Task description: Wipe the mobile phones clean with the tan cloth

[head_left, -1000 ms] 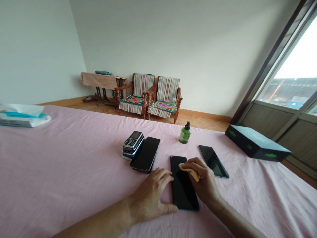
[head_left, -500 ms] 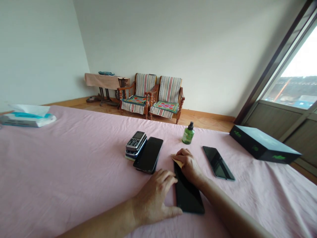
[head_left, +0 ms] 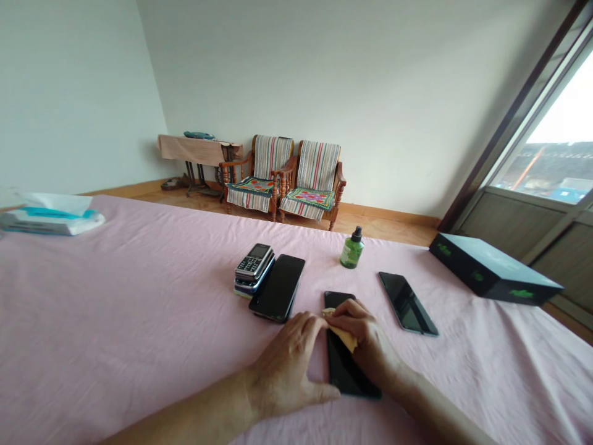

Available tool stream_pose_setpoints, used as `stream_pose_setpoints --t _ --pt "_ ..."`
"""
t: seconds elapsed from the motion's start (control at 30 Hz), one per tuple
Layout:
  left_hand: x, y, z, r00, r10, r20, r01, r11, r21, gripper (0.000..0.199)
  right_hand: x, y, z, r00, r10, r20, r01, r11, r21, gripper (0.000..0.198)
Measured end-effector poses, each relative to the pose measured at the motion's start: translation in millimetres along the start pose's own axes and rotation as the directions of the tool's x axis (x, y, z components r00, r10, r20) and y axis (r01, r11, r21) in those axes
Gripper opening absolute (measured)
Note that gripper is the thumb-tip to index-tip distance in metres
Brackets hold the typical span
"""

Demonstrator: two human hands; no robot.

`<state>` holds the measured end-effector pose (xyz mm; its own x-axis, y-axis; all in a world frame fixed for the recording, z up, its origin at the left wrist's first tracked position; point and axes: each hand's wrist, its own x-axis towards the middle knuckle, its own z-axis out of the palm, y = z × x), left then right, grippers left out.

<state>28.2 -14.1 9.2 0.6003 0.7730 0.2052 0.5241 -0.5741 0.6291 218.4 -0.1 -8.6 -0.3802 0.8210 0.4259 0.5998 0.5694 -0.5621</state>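
A black smartphone (head_left: 354, 371) lies flat on the pink cloth in front of me, screen up. My left hand (head_left: 291, 361) steadies it along its left side, fingers at the edge and thumb by the near left corner. Bunched under the fingers of my right hand (head_left: 365, 330) is a yellow wiping cloth (head_left: 343, 339), pressed onto the screen. The right hand hides part of the screen. To the left lies another black smartphone (head_left: 280, 287), apparently atop another one, touching a stack of keypad phones (head_left: 254, 262). A further dark smartphone (head_left: 407, 303) rests on the right.
A green spray bottle (head_left: 352, 248) stands beyond the phones. At the right edge sits a black box (head_left: 495, 272) with green lettering. A tissue pack (head_left: 55, 221) lies far left on the pink tablecloth (head_left: 139, 296). Two wooden chairs (head_left: 317, 167) stand by the wall.
My right hand has drawn the yellow cloth down the screen toward me, uncovering the phone's far end. My left hand stays at the phone's side.
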Motion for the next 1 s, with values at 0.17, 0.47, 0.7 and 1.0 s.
stream_pose_setpoints --t 0.17,0.47,0.7,1.0 --pt "-1 -1 1 1.0 0.005 -0.016 -0.006 0.999 -0.048 0.081 -12 -6 -4 1.0 0.005 0.023 -0.006 1.0 0.02 0.055" --pt "0 -6 2 1.0 0.011 0.008 -0.01 1.0 -0.018 0.077 -36 -20 -6 0.996 0.026 0.08 -0.028 0.999 0.018 0.024" --pt "1 -8 1 0.998 0.065 0.006 -0.064 0.998 -0.029 0.075 -49 -30 -5 0.995 -0.012 0.103 0.013 1.0 -0.007 0.022" --pt "1 -4 -2 0.998 0.058 0.026 -0.057 0.998 -0.03 0.071 -54 -33 -11 0.999 -0.041 0.021 0.037 0.983 0.181 0.012"
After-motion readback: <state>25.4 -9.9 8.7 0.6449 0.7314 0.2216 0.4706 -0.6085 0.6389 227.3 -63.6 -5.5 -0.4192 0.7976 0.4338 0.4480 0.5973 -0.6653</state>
